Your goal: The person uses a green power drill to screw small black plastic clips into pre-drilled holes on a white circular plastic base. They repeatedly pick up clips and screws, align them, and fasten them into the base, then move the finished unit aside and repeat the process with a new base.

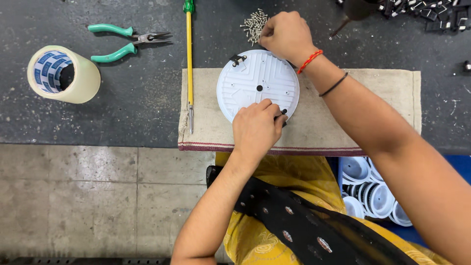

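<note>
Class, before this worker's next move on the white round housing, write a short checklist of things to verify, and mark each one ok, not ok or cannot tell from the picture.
1. White round housing lies flat on the cloth mat: ok.
2. Left hand steadies the near rim at a small black clip: ok.
3. Right hand has a screw from the screw pile: cannot tell, fingers closed.
4. Far black clip sits on the rim: ok.
5. Yellow screwdriver lies beside the housing: ok.
6. Near clip fully seated: cannot tell.
</note>
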